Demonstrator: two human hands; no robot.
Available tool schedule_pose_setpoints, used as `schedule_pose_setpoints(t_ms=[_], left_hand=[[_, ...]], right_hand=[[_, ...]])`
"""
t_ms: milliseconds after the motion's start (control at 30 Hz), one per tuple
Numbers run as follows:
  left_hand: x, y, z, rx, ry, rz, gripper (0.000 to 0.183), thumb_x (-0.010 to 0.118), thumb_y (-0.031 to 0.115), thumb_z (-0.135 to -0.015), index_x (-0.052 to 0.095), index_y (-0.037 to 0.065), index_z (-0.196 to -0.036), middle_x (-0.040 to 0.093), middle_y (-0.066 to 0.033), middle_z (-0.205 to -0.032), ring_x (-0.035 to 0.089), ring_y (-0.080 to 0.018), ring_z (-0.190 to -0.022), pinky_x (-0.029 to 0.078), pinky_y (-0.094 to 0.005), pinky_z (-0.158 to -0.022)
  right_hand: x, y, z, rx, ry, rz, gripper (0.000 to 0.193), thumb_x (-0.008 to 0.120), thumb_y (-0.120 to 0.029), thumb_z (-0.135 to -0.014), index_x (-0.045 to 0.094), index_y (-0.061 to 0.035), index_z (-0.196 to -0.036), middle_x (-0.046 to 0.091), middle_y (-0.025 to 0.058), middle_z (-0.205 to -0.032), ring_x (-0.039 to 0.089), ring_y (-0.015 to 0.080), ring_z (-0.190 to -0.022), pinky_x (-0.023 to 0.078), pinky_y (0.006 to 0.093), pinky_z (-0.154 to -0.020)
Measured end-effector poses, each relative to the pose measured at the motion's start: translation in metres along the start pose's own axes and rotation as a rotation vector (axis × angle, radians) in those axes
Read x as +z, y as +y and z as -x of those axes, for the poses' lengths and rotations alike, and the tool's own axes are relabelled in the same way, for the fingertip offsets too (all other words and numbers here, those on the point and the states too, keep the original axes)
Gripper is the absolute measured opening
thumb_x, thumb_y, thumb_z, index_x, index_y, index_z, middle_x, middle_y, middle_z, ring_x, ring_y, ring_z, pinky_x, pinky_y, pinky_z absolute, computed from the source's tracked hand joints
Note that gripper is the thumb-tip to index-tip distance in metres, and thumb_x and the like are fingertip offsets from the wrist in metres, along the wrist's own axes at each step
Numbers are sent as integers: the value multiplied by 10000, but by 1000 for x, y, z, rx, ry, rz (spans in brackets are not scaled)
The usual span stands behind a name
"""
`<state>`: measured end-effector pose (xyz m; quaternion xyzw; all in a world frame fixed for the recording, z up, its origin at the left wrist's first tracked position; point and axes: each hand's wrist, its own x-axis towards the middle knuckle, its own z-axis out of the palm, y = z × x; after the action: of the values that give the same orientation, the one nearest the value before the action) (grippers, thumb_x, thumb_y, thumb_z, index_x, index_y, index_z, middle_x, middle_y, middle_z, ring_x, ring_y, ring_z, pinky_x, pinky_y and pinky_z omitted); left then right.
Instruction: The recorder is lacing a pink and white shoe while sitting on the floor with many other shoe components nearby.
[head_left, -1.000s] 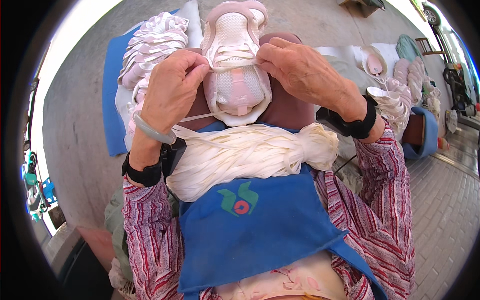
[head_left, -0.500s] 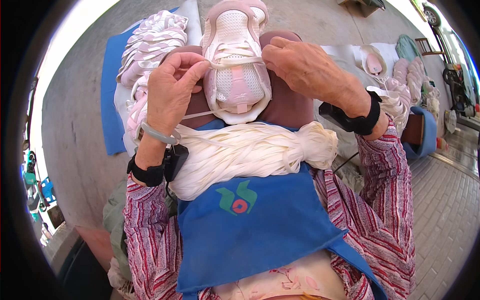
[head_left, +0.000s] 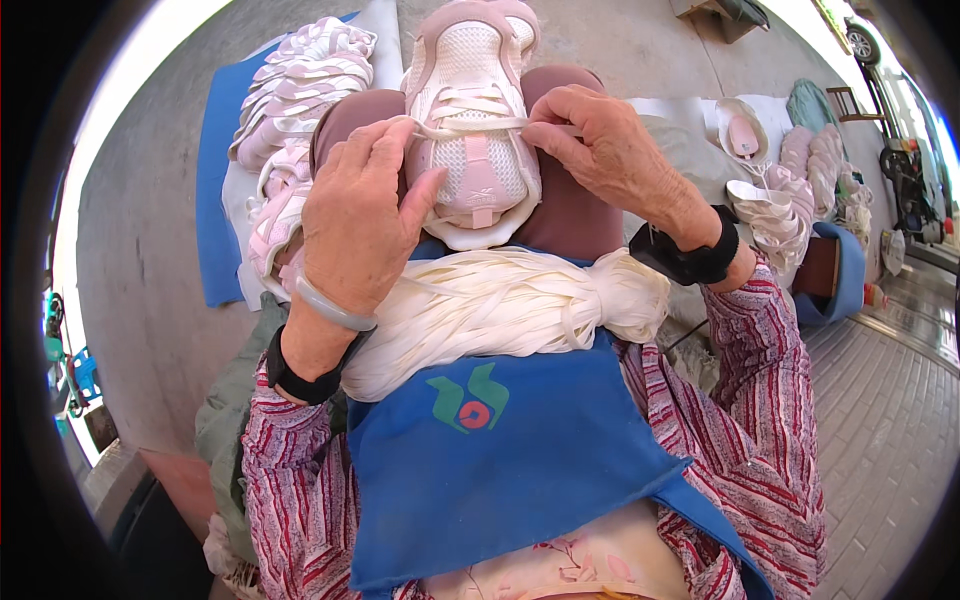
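Observation:
A pink and white mesh sneaker upper [head_left: 465, 160] rests between my knees, its toe end pointing away from me. White shoelace [head_left: 468, 126] runs in rows across it. On its left side is my left hand [head_left: 362, 205], fingers stretched along the upper's edge by the lace row and thumb spread apart over the mesh. At the right edge, my right hand [head_left: 605, 155] pinches the end of the lace row between thumb and bent fingers. Across my lap lies a thick bundle of cream shoelaces [head_left: 500, 300], tied near its right end, over a blue apron [head_left: 520, 430].
At the left, a row of similar uppers [head_left: 305, 80] lies on white and blue sheets. More uppers [head_left: 785, 205] and a single one [head_left: 743, 132] lie at the right. Beside them stands a blue-edged stool or box [head_left: 835, 275]. Paving [head_left: 880, 410] covers the ground lower right.
My left hand has turned from a curled pinch to stretched fingers with the thumb apart, moving nearer to me. My right hand's thumb has come down, still at the lace on the right edge.

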<state>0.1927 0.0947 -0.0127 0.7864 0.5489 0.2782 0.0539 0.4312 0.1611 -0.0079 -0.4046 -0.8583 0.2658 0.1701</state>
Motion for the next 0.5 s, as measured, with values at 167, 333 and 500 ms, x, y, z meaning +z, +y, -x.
schedule_pose_setpoints(t_ms=[167, 333, 500], left_hand=[[13, -1, -3, -8, -4, -17, 308, 596, 68, -841, 583, -14, -1137, 619, -171, -1056, 608, -332, -946, 488, -396, -838], [21, -7, -5, 27, 54, 50, 307, 583, 29, -807, 581, -20, -1110, 617, -179, -1025, 611, -338, -930, 501, -402, -831], [23, -21, -19, 35, 49, 116, 299, 580, 3, -800, 586, -10, -1099, 622, -190, -941, 627, -345, -877, 506, -415, -772]], right_hand=[[14, -29, 15, -6, 181, 333, 310, 680, -296, -822, 620, 6, -858, 584, 147, -857, 605, 332, -781, 485, 417, -686], [25, -21, 10, -5, 112, 395, 173, 604, -107, -832, 590, 57, -885, 579, 161, -850, 588, 326, -787, 505, 418, -736], [22, -12, 4, 0, 239, 137, 198, 576, -49, -853, 530, -7, -1041, 599, 197, -892, 612, 359, -803, 502, 418, -714]])
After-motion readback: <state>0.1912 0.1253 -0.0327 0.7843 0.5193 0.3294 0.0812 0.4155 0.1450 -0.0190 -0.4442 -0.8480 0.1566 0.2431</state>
